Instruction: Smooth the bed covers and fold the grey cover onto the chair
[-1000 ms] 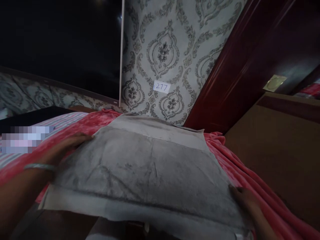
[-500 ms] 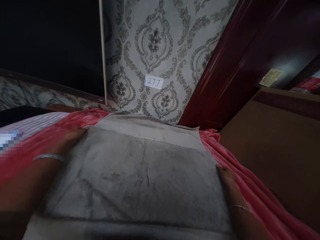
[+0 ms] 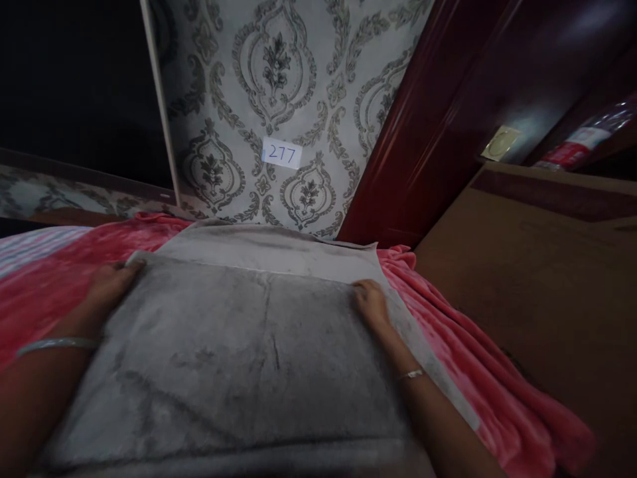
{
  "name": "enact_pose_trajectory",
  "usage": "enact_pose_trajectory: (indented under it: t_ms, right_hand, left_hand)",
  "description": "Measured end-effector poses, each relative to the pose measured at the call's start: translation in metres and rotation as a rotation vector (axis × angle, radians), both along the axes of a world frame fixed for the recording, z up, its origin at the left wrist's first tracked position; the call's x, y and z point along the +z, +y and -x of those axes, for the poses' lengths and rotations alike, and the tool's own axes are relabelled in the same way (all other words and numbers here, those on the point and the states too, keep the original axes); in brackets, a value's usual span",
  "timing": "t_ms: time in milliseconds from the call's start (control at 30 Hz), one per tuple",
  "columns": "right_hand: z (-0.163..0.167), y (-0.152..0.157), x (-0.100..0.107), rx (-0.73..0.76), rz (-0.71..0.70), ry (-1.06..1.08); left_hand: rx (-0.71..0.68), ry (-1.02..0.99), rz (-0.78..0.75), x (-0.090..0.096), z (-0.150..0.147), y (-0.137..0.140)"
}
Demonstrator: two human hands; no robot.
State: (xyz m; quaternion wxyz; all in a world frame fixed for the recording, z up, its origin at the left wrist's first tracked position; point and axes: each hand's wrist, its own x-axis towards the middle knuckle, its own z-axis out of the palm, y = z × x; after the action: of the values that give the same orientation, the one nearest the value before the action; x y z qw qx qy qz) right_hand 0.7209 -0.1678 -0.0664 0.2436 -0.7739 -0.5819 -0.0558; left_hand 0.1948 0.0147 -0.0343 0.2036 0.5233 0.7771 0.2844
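Observation:
A grey plush cloth (image 3: 223,345) lies spread in front of me, with dark crease marks across its pile. At its far left corner my left hand (image 3: 112,285) pinches the edge between closed fingers. My right hand (image 3: 372,302) is closed on the far right part of the same layer's edge. Past that edge a paler strip of grey cloth (image 3: 249,245) shows, running to the wall. More of the lower layer is visible right of my right forearm.
Under the cloth is a pink-red plush blanket (image 3: 438,325), with striped fabric (image 3: 34,249) at left. A dark screen (image 3: 74,93), patterned wall (image 3: 273,66) and dark red wooden panel (image 3: 403,146) stand behind. On the right are a large brown box (image 3: 537,265) and a bottle (image 3: 582,143).
My right hand has moved inward from the cloth's right side to its far edge, bringing the upper layer left and baring the layer beneath. My left hand stays at the left corner. The view has shifted.

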Motion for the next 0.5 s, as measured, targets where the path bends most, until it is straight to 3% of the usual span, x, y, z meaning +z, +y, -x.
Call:
enact_pose_trajectory:
  t_ms: [100,233,333,500]
  right_hand:
    - [0.066,0.05,0.001,0.284,-0.004,0.083]
    - [0.133,0.1,-0.005,0.47,0.092,0.076]
    - [0.157,0.119,-0.006,0.431,0.165,0.028]
    - [0.168,0.134,-0.005,0.305,0.215,-0.03]
  left_hand:
    - [0.02,-0.096,0.019,0.003,-0.003,-0.007]
    - [0.014,-0.149,0.004,0.002,0.001,-0.009]
    - [0.022,-0.151,0.001,0.0,0.005,-0.006]
    - [0.009,-0.18,-0.015,-0.007,0.008,0.002]
